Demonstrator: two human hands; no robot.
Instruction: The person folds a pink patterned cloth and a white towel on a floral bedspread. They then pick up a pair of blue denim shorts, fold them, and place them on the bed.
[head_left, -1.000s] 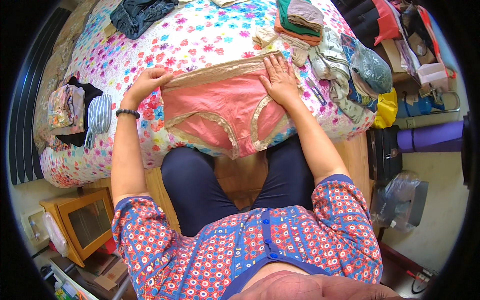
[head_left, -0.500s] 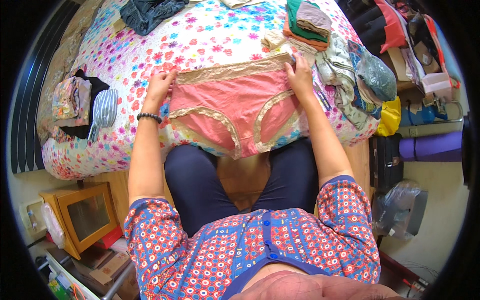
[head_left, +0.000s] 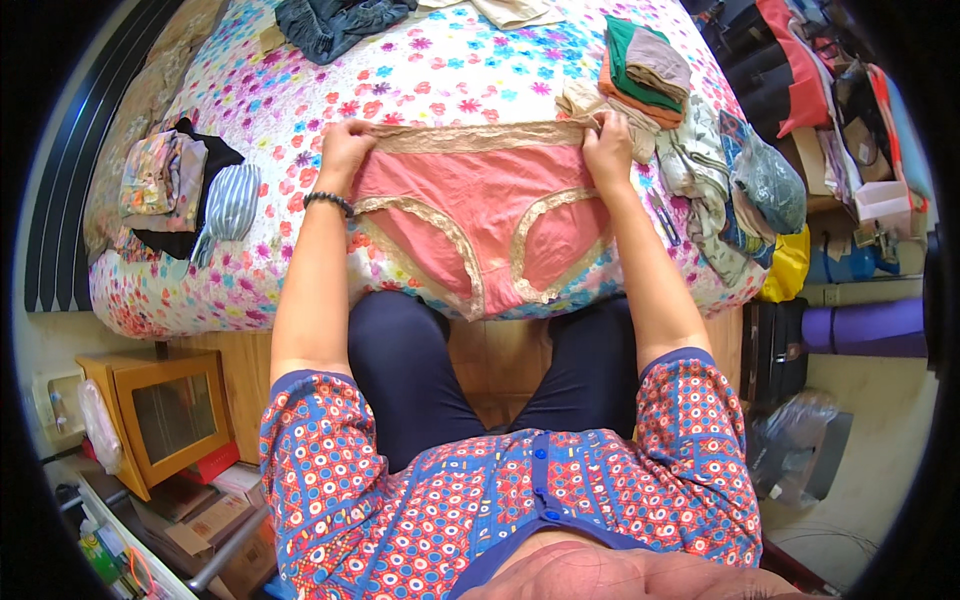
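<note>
Currently, pink briefs with beige lace trim are spread over the floral bedsheet at its near edge, waistband farthest from the body. Left waistband corner is pinched by the left hand, fingers closed on the cloth; right corner is likewise gripped between thumb and fingers of the right hand. Waistband is held nearly straight between both. Folded clothes are stacked just beyond the right hand; a striped cloth is placed well apart, left of the left forearm.
</note>
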